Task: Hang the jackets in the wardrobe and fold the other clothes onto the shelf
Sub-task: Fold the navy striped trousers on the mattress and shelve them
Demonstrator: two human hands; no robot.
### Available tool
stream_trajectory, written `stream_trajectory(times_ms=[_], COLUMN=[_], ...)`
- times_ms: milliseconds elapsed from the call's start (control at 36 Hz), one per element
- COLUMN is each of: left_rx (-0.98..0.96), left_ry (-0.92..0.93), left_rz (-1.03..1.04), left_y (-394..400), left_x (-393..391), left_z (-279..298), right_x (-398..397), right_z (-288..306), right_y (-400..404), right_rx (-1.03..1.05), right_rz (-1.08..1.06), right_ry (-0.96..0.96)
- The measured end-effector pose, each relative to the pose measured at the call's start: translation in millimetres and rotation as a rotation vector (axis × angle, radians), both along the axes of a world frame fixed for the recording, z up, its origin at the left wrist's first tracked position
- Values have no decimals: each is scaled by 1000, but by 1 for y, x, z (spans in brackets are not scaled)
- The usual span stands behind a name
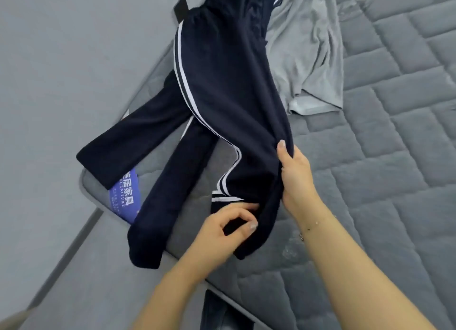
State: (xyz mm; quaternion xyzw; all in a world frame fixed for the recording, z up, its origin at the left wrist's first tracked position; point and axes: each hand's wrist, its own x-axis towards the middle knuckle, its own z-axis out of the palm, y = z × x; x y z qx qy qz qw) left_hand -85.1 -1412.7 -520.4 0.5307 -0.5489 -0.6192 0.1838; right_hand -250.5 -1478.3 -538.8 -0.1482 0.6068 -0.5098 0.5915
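W/ left hand (229,228) pinching navy trousers (229,88) & right hand (294,174) gripping their edge, align legs before folding on mattress (394,157).

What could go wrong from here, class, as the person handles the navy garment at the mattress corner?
1. The navy garment's two long ends hang over the mattress corner, so they might slide to the floor.
2. The left hand pinches and the right hand grips close together, so a fold may come out crooked.
3. The grey garment lies partly beneath and could be dragged along.
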Motion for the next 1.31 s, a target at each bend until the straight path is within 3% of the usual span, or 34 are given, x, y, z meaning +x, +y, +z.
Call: stream_trajectory(times_ms=[111,250,389,500,583,722,778,861,972,1056,1167,1306], left_rx=[-51,7,255,447,474,367,371,443,442,524,466,601], left_ry=[8,-1,63,100,-55,-440,-463,-342,-170,106,241,402], left_rz=[271,556,563,519,611,997,1102,1271,1085,990,694,389], left_y=[35,94,166,208,222,206,190,171,155,152,168,179], left_x=[-48,-132,-254,-340,-379,-376,-361,-337,-320,-321,-330,-327], left_z=[22,31,14,-10,-37,-76,-90,-104,-98,-69,-24,6], right_x=[-84,-223,-375,-452,-476,-461,-449,-433,-413,-389,-345,-295], right_z=[12,10,2,-22,-38,-50,-52,-53,-50,-40,-22,-11], right_y=[74,197,335,414,456,478,475,467,446,417,374,323], right_rx=[-3,147,359,587,715,705,676,636,463,301,57,-108], right_rz=[-103,-252,-407,-526,-495,-267,-167,-80,57,171,371,494], right_ry=[-9,28,149,232,317,499,662,849,958,768,443,450])
